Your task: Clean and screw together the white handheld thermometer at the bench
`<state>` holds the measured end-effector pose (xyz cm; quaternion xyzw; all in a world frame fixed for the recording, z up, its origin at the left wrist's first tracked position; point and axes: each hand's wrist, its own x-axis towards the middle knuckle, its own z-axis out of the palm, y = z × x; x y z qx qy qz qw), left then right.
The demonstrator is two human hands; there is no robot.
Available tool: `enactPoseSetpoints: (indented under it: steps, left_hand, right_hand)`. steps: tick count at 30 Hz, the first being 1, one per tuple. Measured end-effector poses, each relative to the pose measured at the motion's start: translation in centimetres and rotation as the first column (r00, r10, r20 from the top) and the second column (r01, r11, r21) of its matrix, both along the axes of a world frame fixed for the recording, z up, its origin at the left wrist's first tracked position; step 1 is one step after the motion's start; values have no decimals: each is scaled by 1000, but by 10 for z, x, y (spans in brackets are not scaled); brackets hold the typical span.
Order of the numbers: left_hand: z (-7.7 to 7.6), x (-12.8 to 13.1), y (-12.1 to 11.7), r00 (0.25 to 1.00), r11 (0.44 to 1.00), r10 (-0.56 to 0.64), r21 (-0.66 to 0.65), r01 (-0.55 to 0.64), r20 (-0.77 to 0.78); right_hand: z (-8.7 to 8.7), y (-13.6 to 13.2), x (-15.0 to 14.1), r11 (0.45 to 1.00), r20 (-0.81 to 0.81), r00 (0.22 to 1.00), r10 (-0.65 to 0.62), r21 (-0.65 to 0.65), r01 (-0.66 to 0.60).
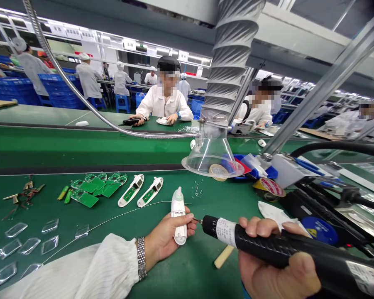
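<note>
My left hand [166, 238] is closed around a white plastic device shell [178, 214] and holds it down on the green mat. My right hand [274, 265] grips a black electric screwdriver [267, 243], whose bit tip touches the side of the shell by my left thumb. Two open white shells with green boards inside [140, 191] lie just beyond, with loose green circuit boards [95, 187] to their left.
A clear funnel-shaped fume hood [211, 155] on a ribbed hose hangs over the mat. Clear plastic lenses [21, 241] lie front left, brass parts [21, 193] at far left. Tape rolls [269, 187] and a black unit sit right. Co-workers in white coats sit across the conveyor.
</note>
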<state>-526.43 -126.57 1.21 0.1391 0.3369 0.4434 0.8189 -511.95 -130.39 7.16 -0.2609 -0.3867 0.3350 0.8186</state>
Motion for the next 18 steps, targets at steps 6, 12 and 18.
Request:
enactPoseSetpoints:
  steps: [6,12,18]
  left_hand:
    - [-1,0,1,999,1000,15,27,-14,-37]
    - [-1,-2,2,995,988,-42,143,55,-89]
    - [3,0,0,988,978,-119,161,133,-95]
  right_hand:
    - [1,-1,0,1000,6,1000,-11,-15,11]
    - [1,0,1,996,-23,1000,-9,-88,7]
    - [3,-4,3,996,5,1000,-7,-94,7]
